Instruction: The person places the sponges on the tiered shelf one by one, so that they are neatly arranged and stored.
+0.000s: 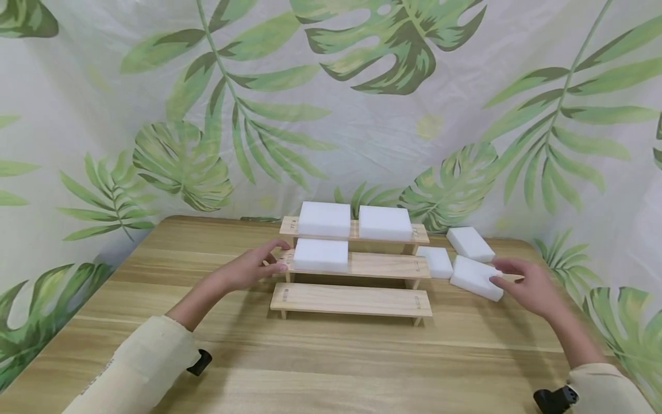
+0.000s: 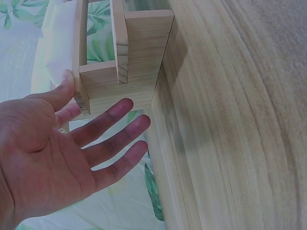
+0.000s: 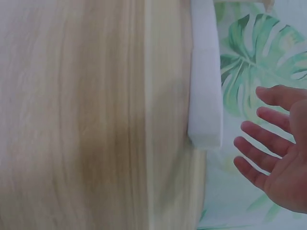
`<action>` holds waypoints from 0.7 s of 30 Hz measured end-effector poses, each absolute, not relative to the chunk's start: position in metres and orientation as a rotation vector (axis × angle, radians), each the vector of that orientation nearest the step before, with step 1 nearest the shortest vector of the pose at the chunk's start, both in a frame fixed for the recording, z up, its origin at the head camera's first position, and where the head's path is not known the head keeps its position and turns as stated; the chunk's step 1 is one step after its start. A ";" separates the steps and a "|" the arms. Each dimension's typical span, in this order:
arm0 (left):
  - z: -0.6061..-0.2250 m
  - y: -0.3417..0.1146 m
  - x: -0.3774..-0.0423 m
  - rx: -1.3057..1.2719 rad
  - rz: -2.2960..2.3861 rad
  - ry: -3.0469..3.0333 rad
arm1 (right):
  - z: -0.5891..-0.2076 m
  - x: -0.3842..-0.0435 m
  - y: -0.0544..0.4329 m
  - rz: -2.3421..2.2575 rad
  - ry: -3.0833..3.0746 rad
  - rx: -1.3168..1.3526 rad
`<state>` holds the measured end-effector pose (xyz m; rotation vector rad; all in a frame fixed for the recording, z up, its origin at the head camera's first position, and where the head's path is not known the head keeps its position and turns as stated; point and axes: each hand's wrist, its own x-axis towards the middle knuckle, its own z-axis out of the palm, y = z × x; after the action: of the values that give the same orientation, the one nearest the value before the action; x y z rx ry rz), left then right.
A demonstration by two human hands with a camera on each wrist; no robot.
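Left hand: fingers pinch middle shelf's left end
Right hand: fingers loose beside white block, near bench's right edge

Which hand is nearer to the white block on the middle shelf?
Left. The left hand is at the left end of the middle shelf, just left of the white block; the right hand is far to its right, beside a loose block.

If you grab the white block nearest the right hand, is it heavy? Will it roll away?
The white block looks like foam, so it's probably light. Its flat faces and straight edges suggest it would slide, not roll. Low and wide, it seems unlikely to tip.
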<state>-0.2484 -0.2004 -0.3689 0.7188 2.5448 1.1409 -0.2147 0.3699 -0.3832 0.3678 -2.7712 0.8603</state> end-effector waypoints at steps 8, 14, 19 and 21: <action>-0.372 -0.202 -0.251 0.721 1.142 2.552 | -0.390 -0.216 0.377 0.814 -2.889 0.356; -0.374 -0.202 -0.252 0.707 1.152 2.544 | -0.395 -0.215 0.378 0.711 -2.947 0.388; -0.375 -0.203 -0.251 0.714 1.153 2.548 | -0.397 -0.214 0.376 0.681 -2.946 0.416; -0.374 -0.203 -0.250 0.711 1.152 2.548 | -0.398 -0.214 0.376 0.681 -2.934 0.423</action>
<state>-0.2505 -0.2028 -0.3742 0.7111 2.5476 1.1517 -0.2139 0.3764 -0.3979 0.4232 -2.9341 0.6812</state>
